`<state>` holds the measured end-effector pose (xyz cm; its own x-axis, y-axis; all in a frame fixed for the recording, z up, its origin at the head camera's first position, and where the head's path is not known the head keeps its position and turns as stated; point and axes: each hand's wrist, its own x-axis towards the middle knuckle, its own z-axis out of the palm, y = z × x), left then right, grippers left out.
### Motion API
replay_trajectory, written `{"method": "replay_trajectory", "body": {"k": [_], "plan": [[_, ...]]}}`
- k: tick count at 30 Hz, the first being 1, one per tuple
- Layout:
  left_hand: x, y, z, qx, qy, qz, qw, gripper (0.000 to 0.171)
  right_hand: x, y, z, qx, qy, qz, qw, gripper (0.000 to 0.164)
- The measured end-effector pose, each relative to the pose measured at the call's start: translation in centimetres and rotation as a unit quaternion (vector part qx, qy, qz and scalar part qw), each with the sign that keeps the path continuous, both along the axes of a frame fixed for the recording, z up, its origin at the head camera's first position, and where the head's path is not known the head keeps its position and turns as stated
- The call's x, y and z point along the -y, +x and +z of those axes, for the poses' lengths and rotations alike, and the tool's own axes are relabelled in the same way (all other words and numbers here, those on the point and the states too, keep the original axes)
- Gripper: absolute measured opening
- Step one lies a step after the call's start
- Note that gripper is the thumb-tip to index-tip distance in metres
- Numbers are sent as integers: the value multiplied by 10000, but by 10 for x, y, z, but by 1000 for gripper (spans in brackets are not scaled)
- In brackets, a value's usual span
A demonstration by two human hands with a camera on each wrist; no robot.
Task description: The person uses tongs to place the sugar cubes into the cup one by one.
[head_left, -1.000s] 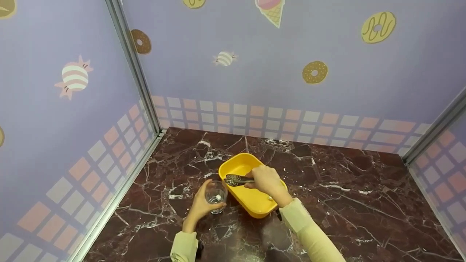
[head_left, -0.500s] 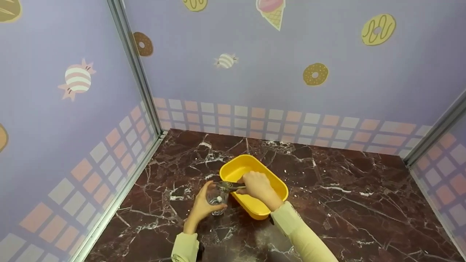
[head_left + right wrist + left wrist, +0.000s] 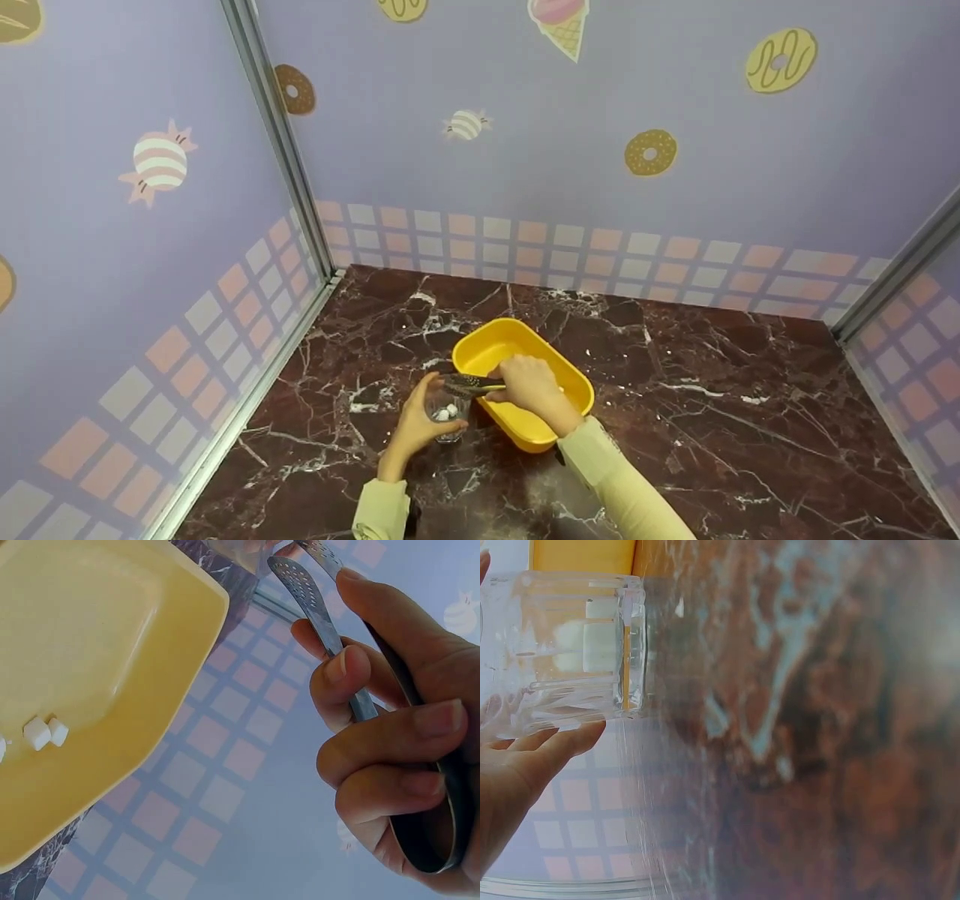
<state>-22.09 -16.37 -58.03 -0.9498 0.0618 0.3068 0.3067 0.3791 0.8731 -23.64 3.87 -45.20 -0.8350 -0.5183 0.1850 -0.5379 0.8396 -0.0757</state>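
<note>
My left hand (image 3: 411,429) holds a clear glass (image 3: 459,429) upright on the marble table, thumb on one side and fingers on the other. Two white cubes (image 3: 445,412) lie in the bottom of the glass. My right hand (image 3: 527,386) grips metal tongs (image 3: 469,382) with perforated tips. The tips are over the mouth of the glass and look spread apart in the right wrist view, with nothing seen between them. Beneath my right hand stands a yellow tub (image 3: 176,630), with several white cubes (image 3: 36,733) on its bottom.
The dark red marble tabletop (image 3: 720,420) has white veins and small pale specks. Purple printed panels (image 3: 525,165) wall it in at the back, left and right. Metal corner posts (image 3: 277,135) stand where the panels meet.
The tongs have moved left from above the tub to the glass. Their tips have spread, and a second white cube now lies in the glass. My left hand has stayed put.
</note>
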Motion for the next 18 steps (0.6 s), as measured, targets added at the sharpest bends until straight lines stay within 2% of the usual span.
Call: {"method": "replay_trajectory", "body": {"k": [5, 11, 18], "plan": [[-1, 1, 2, 38, 1, -7, 10000, 94, -3, 0, 3, 57, -17, -13, 10000, 19], [-5, 3, 8, -92, 206, -89, 9997, 90, -9, 0, 8, 114, -128, -16, 9999, 26], [-2, 0, 2, -32, -141, 25, 9999, 93, -18, -3, 10, 197, -311, -89, 9993, 28]]}}
